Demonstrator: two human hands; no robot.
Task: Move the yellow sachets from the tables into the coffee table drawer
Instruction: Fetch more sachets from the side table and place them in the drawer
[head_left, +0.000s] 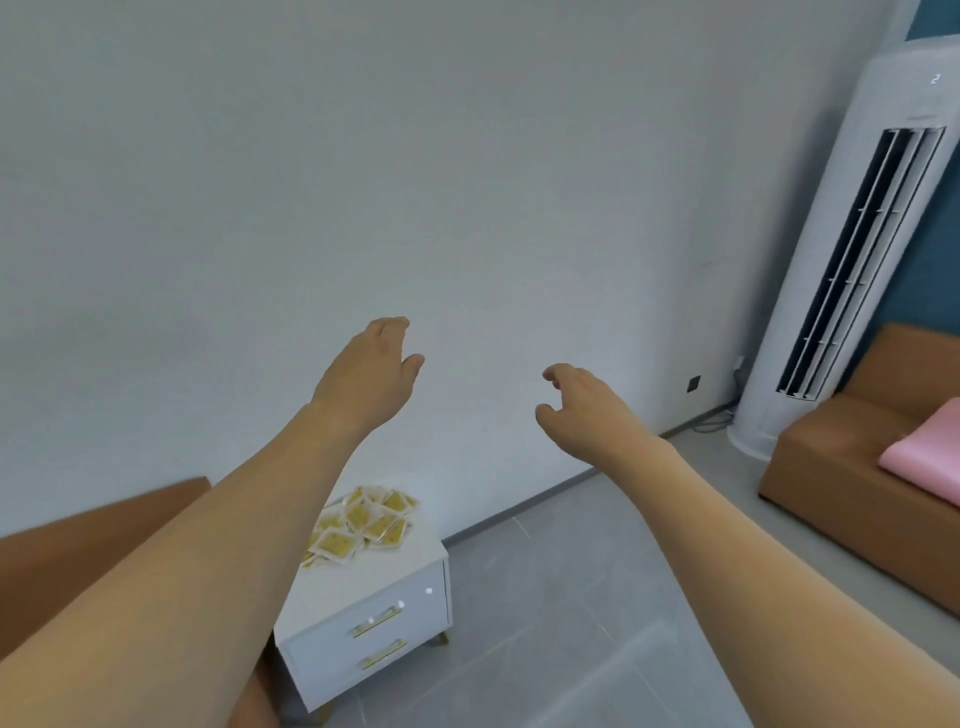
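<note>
A pile of several yellow sachets (363, 522) lies on top of a small white side table (358, 587) with two drawers, both closed. My left forearm crosses in front of the pile's left edge. My left hand (371, 371) is held up in the air well above the table, fingers loosely apart, holding nothing. To its right my right hand (584, 402) hovers at a similar height, fingers curled but apart, also without anything in it. No coffee table is in view.
A brown sofa arm (93, 540) sits left of the side table. At the right stand a tall white air conditioner (852, 249) and another brown sofa (857, 467) with a pink cushion (930, 452). Grey tiled floor (571, 597) lies between them; a pale wall is ahead.
</note>
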